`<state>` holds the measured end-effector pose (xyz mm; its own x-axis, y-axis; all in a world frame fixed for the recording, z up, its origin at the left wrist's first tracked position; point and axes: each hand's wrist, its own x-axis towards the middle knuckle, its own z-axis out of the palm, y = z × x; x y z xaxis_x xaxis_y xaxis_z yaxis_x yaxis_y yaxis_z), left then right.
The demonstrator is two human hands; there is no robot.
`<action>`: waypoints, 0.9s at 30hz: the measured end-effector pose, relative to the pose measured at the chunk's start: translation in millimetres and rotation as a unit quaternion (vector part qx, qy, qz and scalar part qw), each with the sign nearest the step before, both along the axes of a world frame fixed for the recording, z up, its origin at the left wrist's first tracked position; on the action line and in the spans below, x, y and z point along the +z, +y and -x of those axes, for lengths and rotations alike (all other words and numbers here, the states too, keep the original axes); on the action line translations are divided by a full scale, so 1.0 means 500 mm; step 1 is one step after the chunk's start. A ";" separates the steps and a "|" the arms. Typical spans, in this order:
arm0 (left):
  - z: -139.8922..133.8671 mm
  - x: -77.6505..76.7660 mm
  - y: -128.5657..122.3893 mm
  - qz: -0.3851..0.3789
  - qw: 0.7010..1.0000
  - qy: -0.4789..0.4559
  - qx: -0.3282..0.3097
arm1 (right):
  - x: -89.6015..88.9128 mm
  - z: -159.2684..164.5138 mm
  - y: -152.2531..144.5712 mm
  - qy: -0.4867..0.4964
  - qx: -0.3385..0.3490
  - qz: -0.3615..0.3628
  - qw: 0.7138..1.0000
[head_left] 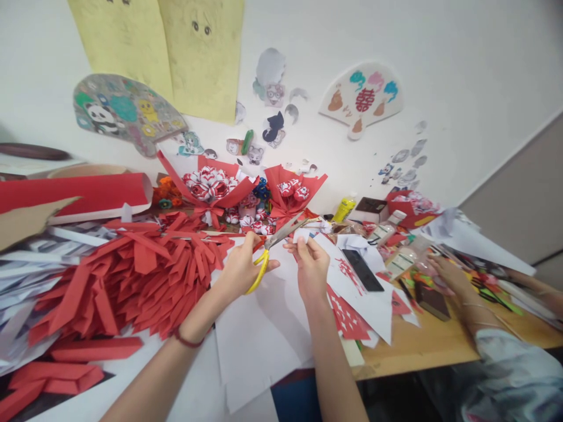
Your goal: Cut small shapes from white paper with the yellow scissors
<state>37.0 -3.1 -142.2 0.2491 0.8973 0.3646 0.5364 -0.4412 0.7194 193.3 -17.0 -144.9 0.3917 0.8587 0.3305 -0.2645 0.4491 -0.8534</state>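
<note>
Many folded red strips [169, 275] heap up beside the left hand [241, 265], crowding that side, with white strips [21, 281] beyond them. That hand grips yellow-handled scissors [281, 234], blades parted, above white sheets [264, 340]. The right hand [312, 262] pinches a small white paper piece [301, 235] near the blades; whether they touch is unclear. Behind, red-wrapped bouquets [211, 183] stand before the wall [299, 26], hemming in the space past the scissor tips. Rightward, a black phone [363, 271] lies on paper, while clear bottles [401, 262] and a dark box [432, 300] clutter the counter [422, 354] near a co-worker's hand [446, 272].
</note>
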 end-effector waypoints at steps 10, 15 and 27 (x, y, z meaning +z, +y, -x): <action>0.016 0.006 0.002 -0.008 0.999 0.028 -0.025 | 0.009 -0.004 -0.007 -0.023 -0.055 -0.019 0.998; 0.017 0.015 -0.011 0.009 0.997 0.062 -0.033 | 0.008 -0.008 -0.008 -0.029 -0.085 -0.022 0.996; 0.016 0.006 0.003 0.010 0.996 0.082 -0.021 | 0.003 -0.012 -0.002 -0.067 -0.078 -0.022 0.994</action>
<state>29.1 -1.4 -139.1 0.3412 0.8916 0.2978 0.6296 -0.4520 0.6319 199.2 -18.0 -143.3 0.4694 0.7740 0.4249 -0.0744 0.5141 -0.8545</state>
